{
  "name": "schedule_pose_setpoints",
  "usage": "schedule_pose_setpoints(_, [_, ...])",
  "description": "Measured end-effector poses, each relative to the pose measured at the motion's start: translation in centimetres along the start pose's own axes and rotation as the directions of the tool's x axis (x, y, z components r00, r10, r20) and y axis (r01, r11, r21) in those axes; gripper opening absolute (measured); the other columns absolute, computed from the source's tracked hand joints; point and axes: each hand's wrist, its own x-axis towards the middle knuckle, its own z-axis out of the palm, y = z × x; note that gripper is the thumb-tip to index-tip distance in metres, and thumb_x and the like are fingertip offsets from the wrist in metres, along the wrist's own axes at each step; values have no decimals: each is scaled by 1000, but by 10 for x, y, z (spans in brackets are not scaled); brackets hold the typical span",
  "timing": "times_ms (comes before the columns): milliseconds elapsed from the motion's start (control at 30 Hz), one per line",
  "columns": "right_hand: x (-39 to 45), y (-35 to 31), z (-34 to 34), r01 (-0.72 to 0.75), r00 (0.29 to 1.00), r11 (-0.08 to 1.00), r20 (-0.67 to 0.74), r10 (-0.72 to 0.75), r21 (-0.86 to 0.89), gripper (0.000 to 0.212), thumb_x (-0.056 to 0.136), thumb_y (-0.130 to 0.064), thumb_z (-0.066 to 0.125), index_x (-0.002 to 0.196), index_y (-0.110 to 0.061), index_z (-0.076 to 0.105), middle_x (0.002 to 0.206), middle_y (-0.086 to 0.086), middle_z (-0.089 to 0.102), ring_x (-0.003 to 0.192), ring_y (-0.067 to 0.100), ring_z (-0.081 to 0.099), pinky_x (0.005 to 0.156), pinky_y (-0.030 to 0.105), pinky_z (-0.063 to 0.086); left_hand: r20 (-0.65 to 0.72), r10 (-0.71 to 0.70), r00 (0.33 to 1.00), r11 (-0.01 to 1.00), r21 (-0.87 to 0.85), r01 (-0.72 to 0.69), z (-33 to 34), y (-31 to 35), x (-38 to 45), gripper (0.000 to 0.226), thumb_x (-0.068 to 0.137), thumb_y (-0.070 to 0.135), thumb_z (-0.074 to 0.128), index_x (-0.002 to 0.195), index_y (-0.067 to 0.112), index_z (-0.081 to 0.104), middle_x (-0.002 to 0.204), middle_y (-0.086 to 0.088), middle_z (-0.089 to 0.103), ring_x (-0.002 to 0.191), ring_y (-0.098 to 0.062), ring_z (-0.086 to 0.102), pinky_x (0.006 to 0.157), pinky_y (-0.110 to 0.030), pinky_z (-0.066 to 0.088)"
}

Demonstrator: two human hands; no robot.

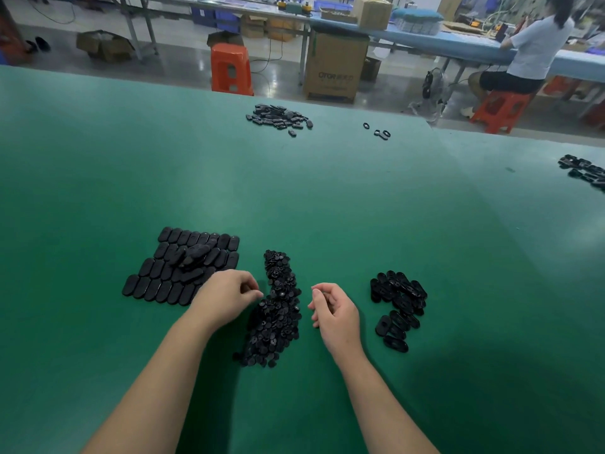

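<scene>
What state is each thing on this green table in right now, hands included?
Middle heap: small pieces, loose and jumbled.
Left hand: fingers curled, fingertips at that heap's edge; any pinched piece is too small to tell.
Right hand: loosely curled, nothing seen in it.
Oval covers: laid flat in rows, a few stacked on top.
Oval shells: loose pile, unsorted.

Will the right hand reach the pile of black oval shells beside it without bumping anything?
Probably yes. The right hand is just left of the pile of black oval shells, and only bare green table lies between them.
</scene>
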Motion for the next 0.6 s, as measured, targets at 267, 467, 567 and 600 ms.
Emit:
schedule_pose_setpoints(267, [-1,-1,0,5,1000,1000,4,-5,-1,13,101,-22,59,94,-27,68,76,-4,71,59,4,60,56,25,54,26,5,1000,994,107,-8,9,4,-2,9,89,41,70,85,33,69,81,16,67,77,-3,61,73,-32,57])
schedule_pose_setpoints(467, [0,-1,1,5,1000,1000,4,-5,-11,13,101,-24,59,92,-30,67,76,-4,71,60,4,61,57,27,55,-4,19,1000,987,161,-18,11,7,-4,9,91,41,67,85,34,65,83,16,64,78,-3,59,70,-32,56])
schedule_pose_setpoints(567, [0,0,0,4,1000,1000,3,-4,-21,13,101,-24,59,92,-30,67,77,-5,71,60,4,61,57,26,55,5,18,1000,998,61,-19,13,5,-5,9,90,37,69,83,33,64,83,16,65,77,-3,61,72,-31,57])
schedule_pose_setpoints(600, [0,0,0,2,1000,1000,4,-2,-21,13,101,-24,59,92,-30,67,76,-5,71,60,4,61,57,25,55,4,16,1000,1000,-14,-16,13,5,-7,10,89,35,70,81,33,65,81,15,66,74,-4,62,69,-28,56])
